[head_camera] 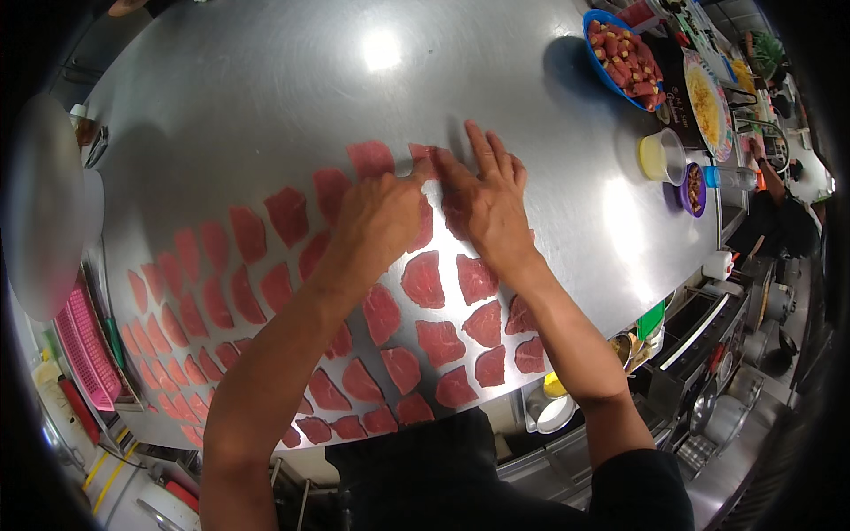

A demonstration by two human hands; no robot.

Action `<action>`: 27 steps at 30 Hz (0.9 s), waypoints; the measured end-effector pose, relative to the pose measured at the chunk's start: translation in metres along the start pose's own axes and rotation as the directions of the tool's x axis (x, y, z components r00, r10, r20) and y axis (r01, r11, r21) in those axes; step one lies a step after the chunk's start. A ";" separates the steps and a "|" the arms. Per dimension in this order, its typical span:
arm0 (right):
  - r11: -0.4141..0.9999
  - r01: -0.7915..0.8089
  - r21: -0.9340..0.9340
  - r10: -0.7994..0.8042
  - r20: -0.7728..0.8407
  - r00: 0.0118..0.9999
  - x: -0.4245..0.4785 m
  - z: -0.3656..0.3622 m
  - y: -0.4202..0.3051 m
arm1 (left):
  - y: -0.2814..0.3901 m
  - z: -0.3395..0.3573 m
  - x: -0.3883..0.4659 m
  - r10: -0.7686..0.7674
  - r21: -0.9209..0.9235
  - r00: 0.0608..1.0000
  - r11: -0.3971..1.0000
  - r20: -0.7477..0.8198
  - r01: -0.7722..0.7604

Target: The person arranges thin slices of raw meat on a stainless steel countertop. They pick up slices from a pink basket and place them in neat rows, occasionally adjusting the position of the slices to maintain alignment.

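My left hand reaches over the rows of meat, its fingers curled and its fingertips on a thin raw red meat slice. From the other side, my right hand touches that same slice with its index finger; its other fingers stretch out over the metal, and its thumb is hidden. The slice is at the far end of several rows of flat meat slices on a stainless steel table. Left of it lies another slice. Both forearms cover some of the meat.
At the far right stand a blue bowl of meat rolls, a plate of shredded yellow food, a clear tub, a purple bowl and a plastic bottle. A pink basket sits left. Another person is beyond the right edge.
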State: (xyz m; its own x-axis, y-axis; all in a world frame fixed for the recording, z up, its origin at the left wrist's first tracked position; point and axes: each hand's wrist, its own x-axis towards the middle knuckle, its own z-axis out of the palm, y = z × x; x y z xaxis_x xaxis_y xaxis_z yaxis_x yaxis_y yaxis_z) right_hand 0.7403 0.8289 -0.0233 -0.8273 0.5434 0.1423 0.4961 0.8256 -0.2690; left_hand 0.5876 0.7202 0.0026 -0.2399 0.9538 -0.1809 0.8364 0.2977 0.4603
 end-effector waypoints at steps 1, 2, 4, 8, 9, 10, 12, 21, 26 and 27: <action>0.999 0.039 -0.014 -0.039 0.007 0.999 0.003 0.008 0.005 | 0.003 -0.004 0.000 -0.010 -0.012 1.000 1.000 0.013 0.010; 0.996 0.079 -0.028 -0.078 0.015 0.997 0.005 0.013 0.009 | 0.005 -0.006 0.000 -0.020 -0.024 0.999 1.000 0.026 0.020; 0.996 0.081 -0.047 -0.079 0.036 0.996 0.015 0.003 0.010 | 0.004 -0.005 -0.001 -0.028 -0.023 0.999 0.999 0.040 0.029; 0.989 0.137 -0.059 -0.136 0.027 0.990 0.018 0.009 0.005 | -0.002 -0.002 -0.003 -0.008 -0.017 1.000 1.000 -0.018 0.007; 0.988 0.137 -0.064 -0.136 0.023 0.990 0.020 0.009 0.007 | -0.002 -0.002 -0.005 -0.020 -0.027 1.000 0.999 -0.011 0.020; 0.988 0.137 -0.068 -0.136 0.020 0.990 0.024 0.008 0.010 | -0.002 -0.004 -0.006 -0.032 -0.036 0.999 0.999 -0.003 0.032; 0.993 0.107 -0.040 -0.107 0.009 0.994 0.026 0.005 0.012 | -0.001 -0.008 -0.005 -0.067 -0.023 0.997 0.997 0.028 0.067; 0.999 -0.011 -0.050 0.014 0.064 0.998 0.007 -0.007 0.018 | -0.003 -0.014 -0.002 -0.072 0.004 0.991 0.997 0.110 0.072; 1.000 0.021 -0.013 -0.020 0.110 0.994 -0.005 0.000 0.022 | 0.005 -0.012 -0.002 -0.048 -0.010 0.990 0.999 0.131 0.049; 1.000 0.020 -0.011 -0.019 0.098 0.995 -0.002 -0.003 0.019 | 0.004 -0.014 -0.002 -0.056 -0.015 0.988 0.998 0.142 0.059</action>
State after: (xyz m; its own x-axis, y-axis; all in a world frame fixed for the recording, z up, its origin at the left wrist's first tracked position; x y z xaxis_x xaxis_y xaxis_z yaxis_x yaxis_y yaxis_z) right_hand 0.7521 0.8445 -0.0254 -0.8583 0.5103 0.0533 0.4824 0.8380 -0.2552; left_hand 0.5849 0.7200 0.0170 -0.2142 0.9201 -0.3279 0.8135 0.3539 0.4615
